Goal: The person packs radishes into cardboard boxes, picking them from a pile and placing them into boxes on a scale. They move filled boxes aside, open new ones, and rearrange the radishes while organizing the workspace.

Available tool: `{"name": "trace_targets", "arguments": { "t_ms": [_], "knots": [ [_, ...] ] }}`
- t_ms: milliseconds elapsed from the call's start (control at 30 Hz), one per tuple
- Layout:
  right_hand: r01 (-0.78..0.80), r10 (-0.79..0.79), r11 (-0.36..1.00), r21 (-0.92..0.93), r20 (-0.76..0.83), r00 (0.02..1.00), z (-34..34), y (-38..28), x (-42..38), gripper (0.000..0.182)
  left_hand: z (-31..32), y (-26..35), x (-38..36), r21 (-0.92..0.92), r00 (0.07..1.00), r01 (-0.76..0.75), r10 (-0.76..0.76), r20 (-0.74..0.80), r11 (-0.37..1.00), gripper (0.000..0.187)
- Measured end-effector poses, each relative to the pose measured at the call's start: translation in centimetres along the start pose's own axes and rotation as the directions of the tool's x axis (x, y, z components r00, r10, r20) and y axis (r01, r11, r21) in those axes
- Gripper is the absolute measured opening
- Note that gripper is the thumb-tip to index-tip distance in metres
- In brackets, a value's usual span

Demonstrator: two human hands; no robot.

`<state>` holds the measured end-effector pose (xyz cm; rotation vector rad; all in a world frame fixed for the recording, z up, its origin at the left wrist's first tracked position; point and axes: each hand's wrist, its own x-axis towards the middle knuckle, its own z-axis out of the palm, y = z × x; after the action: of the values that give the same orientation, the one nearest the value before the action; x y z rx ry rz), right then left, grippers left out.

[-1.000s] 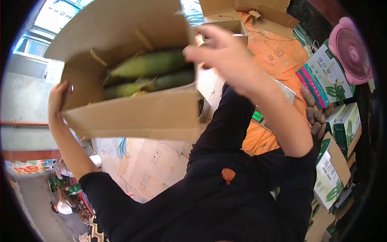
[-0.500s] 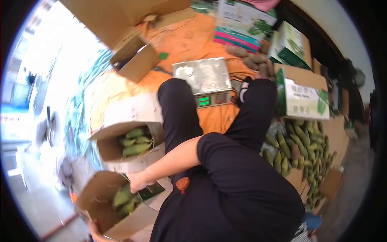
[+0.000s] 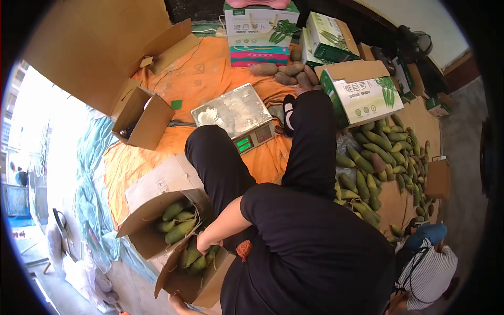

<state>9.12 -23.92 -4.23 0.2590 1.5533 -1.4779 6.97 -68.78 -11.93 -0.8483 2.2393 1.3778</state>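
Note:
An open cardboard carton [image 3: 215, 281] with green radishes [image 3: 193, 257] inside stands at my left side. My right hand [image 3: 209, 241] reaches across my body and is closed at its upper edge, right above the radishes; the fingertips are partly hidden. At the lower corner of this carton my left hand [image 3: 179, 303] grips the outside edge, mostly cut off by the view. Touching it on the far side is a second open carton [image 3: 137, 226] with several green radishes [image 3: 180, 231] in it.
A scale [image 3: 233, 113] with a lit green display sits on orange cloth beyond my knees. Many loose radishes [image 3: 380, 142] lie to the right, by printed radish boxes [image 3: 367, 97]. Brown tubers [image 3: 286, 73] lie behind. A person in a striped shirt [image 3: 428, 273] is at lower right.
The near carton has shifted right and closer to the second carton, with both hands moving along with it. My view has turned, so the scale and boxes appear further left.

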Motion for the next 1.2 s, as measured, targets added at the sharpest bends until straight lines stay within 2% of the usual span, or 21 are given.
{"name": "trace_targets", "arguments": {
  "t_ms": [167, 200, 233, 300, 367, 433, 467, 500, 533, 567, 600, 633, 700, 767, 833, 867, 967, 1067, 1100, 1167, 1200],
  "knots": [
    [0.023, -0.022, 0.999, 0.032, -0.047, 0.999, -2.5, 0.1, 0.1, 0.04, 2.4, 1.2, 3.5, -0.058, 0.994, -0.104, 0.105, 0.009, 0.993, 0.018],
    [-0.024, 0.024, 0.997, 0.069, 0.006, 1.0, -3.6, -0.8, 0.3, 0.037, 1.4, 1.7, 4.1, -0.007, 1.0, 0.018, -0.018, 0.009, 1.0, 0.019],
    [0.14, -0.159, 0.982, 0.129, 0.152, 0.976, -4.7, -0.4, 2.1, 0.032, 1.5, 2.3, 4.8, 0.038, 0.991, 0.135, -0.135, 0.0, 0.99, 0.02],
    [0.333, -0.349, 0.925, 0.181, 0.062, 0.935, -7.6, -2.4, -3.0, 0.029, 2.3, 3.8, 5.8, 0.064, 0.999, 0.053, -0.052, -0.007, 0.997, 0.02],
    [0.679, -0.679, 0.73, -0.085, -0.209, 0.704, -10.8, -2.2, -4.8, 0.028, 3.1, 6.0, 5.9, 0.124, 0.994, -0.091, 0.097, -0.048, 0.988, 0.02],
    [0.684, -0.703, 0.699, -0.208, -0.373, 0.605, -15.3, -2.1, -11.6, 0.029, 3.8, 8.5, 5.1, 0.184, 0.965, -0.227, 0.246, -0.088, 0.956, 0.02],
    [0.727, -0.788, 0.591, -0.348, -0.443, 0.428, -17.8, -1.7, -15.0, 0.029, 4.0, 9.7, 4.7, 0.214, 0.941, -0.293, 0.32, -0.108, 0.932, 0.02],
    [0.682, -0.724, 0.636, -0.362, -0.587, 0.363, -19.7, -1.0, -18.1, 0.029, 4.1, 10.9, 4.3, 0.246, 0.91, -0.357, 0.394, -0.125, 0.901, 0.02],
    [0.637, -0.728, 0.603, -0.481, -0.659, 0.191, -22.0, 0.3, -20.3, 0.027, 4.4, 12.3, 3.5, 0.278, 0.874, -0.416, 0.465, -0.139, 0.866, 0.02],
    [0.744, -0.594, 0.618, -0.254, -0.771, 0.231, -24.8, 2.2, -21.9, 0.025, 5.1, 14.0, 2.5, 0.31, 0.832, -0.473, 0.534, -0.15, 0.825, 0.02],
    [0.815, -0.518, 0.522, -0.254, -0.853, 0.066, -25.8, 3.1, -25.7, 0.02, 5.9, 15.8, 1.5, 0.342, 0.783, -0.528, 0.601, -0.158, 0.777, 0.02],
    [0.76, -0.384, 0.607, -0.23, -0.923, 0.028, -27.7, 4.9, -28.6, 0.022, 6.8, 17.7, 0.4, 0.372, 0.728, -0.58, 0.666, -0.161, 0.724, 0.02],
    [0.822, -0.157, 0.528, -0.212, -0.976, -0.151, -30.8, 9.1, -32.1, 0.024, 8.9, 21.5, -2.2, 0.432, 0.605, -0.668, 0.78, -0.158, 0.606, 0.021],
    [0.899, 0.086, 0.435, -0.047, -0.992, -0.093, -33.5, 14.6, -33.8, 0.037, 11.0, 25.3, -5.3, 0.49, 0.462, -0.732, 0.873, -0.154, 0.473, 0.021],
    [0.968, 0.276, 0.245, 0.045, -0.961, -0.025, -35.7, 20.4, -33.0, 0.062, 13.3, 29.0, -8.8, 0.547, 0.306, -0.769, 0.942, -0.137, 0.33, 0.022],
    [0.971, 0.282, 0.237, 0.039, -0.959, -0.03, -36.7, 23.5, -31.9, 0.062, 14.6, 30.7, -10.4, 0.572, 0.225, -0.779, 0.966, -0.125, 0.255, 0.022],
    [0.982, 0.479, 0.145, 0.125, -0.877, 0.041, -38.1, 29.4, -29.0, 0.091, 19.3, 35.5, -14.7, 0.635, -0.029, -0.772, 0.997, -0.074, 0.025, 0.023],
    [0.982, 0.621, 0.131, 0.139, -0.784, 0.028, -38.2, 30.0, -27.4, 0.089, 24.3, 39.3, -18.7, 0.683, -0.273, -0.705, 0.962, -0.01, -0.192, 0.025],
    [0.987, 0.652, 0.12, 0.111, -0.758, 0.006, -38.7, 30.6, -26.8, 0.09, 26.4, 40.4, -19.6, 0.614, -0.322, -0.739, 0.946, 0.041, -0.278, 0.021],
    [0.991, 0.684, 0.108, 0.082, -0.729, -0.014, -39.9, 31.9, -26.2, 0.091, 29.1, 40.8, -19.4, 0.557, -0.262, -0.792, 0.963, 0.058, -0.25, 0.019],
    [0.993, 0.68, 0.121, 0.018, -0.73, -0.069, -40.6, 32.6, -25.9, 0.092, 30.4, 41.1, -20.3, 0.576, -0.31, -0.746, 0.94, 0.142, -0.333, 0.019]
  ]
}}
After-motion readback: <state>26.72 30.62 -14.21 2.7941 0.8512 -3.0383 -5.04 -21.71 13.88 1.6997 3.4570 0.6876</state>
